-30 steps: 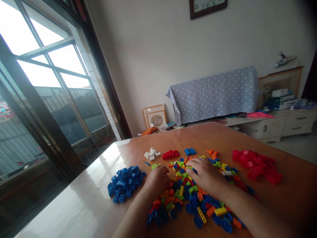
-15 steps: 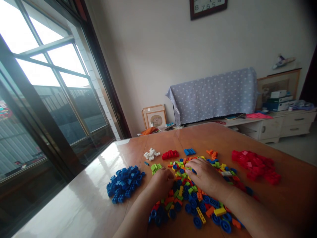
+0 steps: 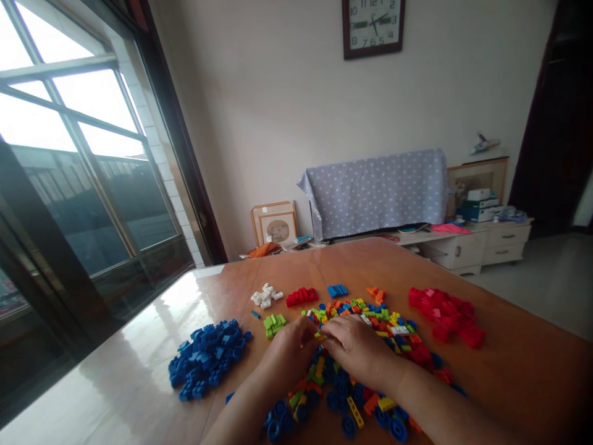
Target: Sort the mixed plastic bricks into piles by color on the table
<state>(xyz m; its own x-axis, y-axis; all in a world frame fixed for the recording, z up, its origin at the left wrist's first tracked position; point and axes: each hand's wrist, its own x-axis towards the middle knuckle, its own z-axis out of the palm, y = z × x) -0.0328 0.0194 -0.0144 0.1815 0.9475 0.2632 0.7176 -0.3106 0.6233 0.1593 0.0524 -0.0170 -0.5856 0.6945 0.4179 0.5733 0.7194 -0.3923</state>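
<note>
My left hand [image 3: 293, 343] is curled over the left part of a mixed heap of toy building bricks [image 3: 340, 386]. My right hand [image 3: 357, 343] comes in from the right, its bent fingertips almost meeting those of the left. A bit of yellow-green shows where the fingertips come together, but whether it is held or lies in the heap is unclear. Just beyond my left hand is a small group of lime green bricks [image 3: 275, 325]. The heap mixes blue round pieces with orange, yellow, green, red and white bricks.
Left of the heap lies a pile of blue bricks [image 3: 208, 358]; on the right is a red pile [image 3: 445, 315]. White bricks [image 3: 266, 296], a red row [image 3: 302, 296], blue bricks [image 3: 338, 290] and orange bricks [image 3: 377, 294] lie along the far side of the wooden table [image 3: 519, 358].
My right hand has come left toward my left hand, and their fingertips now nearly meet over the heap. The camera view has tilted up and turned slightly right.
</note>
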